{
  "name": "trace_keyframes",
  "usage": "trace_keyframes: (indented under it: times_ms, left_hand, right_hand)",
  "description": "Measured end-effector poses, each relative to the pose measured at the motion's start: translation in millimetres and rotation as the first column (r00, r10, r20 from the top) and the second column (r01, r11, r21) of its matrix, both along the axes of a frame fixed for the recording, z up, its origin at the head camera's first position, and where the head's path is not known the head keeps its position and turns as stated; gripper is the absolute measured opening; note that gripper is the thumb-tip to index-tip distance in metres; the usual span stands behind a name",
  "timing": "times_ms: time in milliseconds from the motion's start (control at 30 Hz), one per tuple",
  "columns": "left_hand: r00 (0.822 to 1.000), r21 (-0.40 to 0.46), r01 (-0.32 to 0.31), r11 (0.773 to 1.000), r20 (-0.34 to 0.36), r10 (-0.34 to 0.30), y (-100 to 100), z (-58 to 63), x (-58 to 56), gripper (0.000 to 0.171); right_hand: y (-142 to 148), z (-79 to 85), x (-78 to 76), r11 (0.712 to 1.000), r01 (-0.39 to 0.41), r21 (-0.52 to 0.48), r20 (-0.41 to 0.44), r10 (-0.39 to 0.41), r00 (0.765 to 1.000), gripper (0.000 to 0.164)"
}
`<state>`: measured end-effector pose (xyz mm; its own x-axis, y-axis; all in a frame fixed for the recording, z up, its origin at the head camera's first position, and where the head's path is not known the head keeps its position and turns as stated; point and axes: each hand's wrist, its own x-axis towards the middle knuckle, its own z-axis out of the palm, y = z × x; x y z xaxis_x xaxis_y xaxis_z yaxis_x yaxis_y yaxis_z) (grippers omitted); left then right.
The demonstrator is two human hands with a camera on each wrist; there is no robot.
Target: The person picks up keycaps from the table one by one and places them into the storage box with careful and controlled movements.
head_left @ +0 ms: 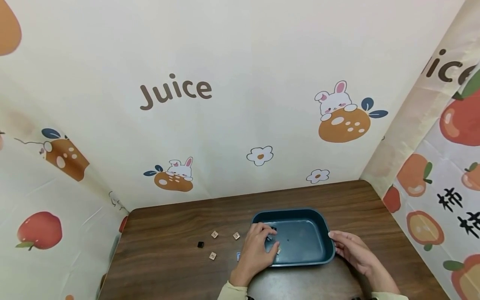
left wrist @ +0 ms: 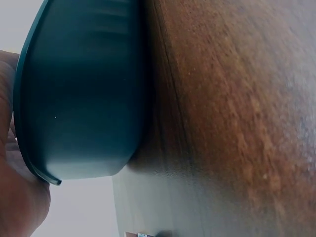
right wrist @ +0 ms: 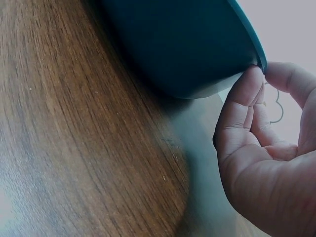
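Pinching one end of the blue tray (head_left: pixel 303 242) between thumb and finger, our right hand (head_left: pixel 354 252) has the tray's long axis running leftward to our left hand (head_left: pixel 256 246). That one arches palm-down over the opposite end, thumb parted, no gripped piece visible. Loose small cubes (head_left: pixel 212 256) lie to its left, nearer it, on the tabletop (head_left: pixel 168 254).

On the table (head_left: pixel 157 258) before the backdrop (head_left: pixel 232 125), small cubes (head_left: pixel 213 256) lie left of the tray (head_left: pixel 303 239).

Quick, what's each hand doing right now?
Left hand: open, over the left side of the tray.
Right hand: closed, pinching the tray's right rim.
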<state>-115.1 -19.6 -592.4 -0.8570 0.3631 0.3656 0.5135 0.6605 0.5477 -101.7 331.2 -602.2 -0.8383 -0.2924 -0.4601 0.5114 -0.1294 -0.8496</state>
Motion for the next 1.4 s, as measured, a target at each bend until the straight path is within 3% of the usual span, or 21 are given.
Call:
trace_keyframes:
  times_ms: [233,733,900,1133,1400]
  left_hand:
    - [1.000,0.038,-0.010,0.999,-0.009,0.010,-2.9,-0.1,0.5,0.021]
    - [0.998,0.061,-0.055,0.997,-0.011,0.056,-18.0,8.4,-3.8,0.022]
    - [0.994,0.046,-0.107,0.993,0.024,0.106,-27.3,9.4,-4.8,0.025]
    - [0.991,0.039,-0.125,0.991,0.053,0.123,-36.3,13.2,-5.8,0.026]
    - [0.990,0.043,-0.144,0.989,-0.003,0.144,-49.9,8.0,-4.1,0.024]
  right_hand:
    - [-0.6,0.5,-3.4,1.000,-0.029,0.000,-0.014,0.029,0.999,0.030]
    - [0.0,-1.5,-4.4,1.000,-0.011,-0.028,-0.010,0.010,1.000,0.035]
    - [0.3,0.1,-4.6,0.999,-0.011,-0.035,-0.023,0.011,1.000,0.035]
    - [0.4,1.6,-3.8,1.000,-0.009,-0.002,-0.021,0.009,1.000,0.033]
    - [0.3,0.1,-1.9,1.000,-0.007,0.009,-0.013,0.007,1.000,0.032]
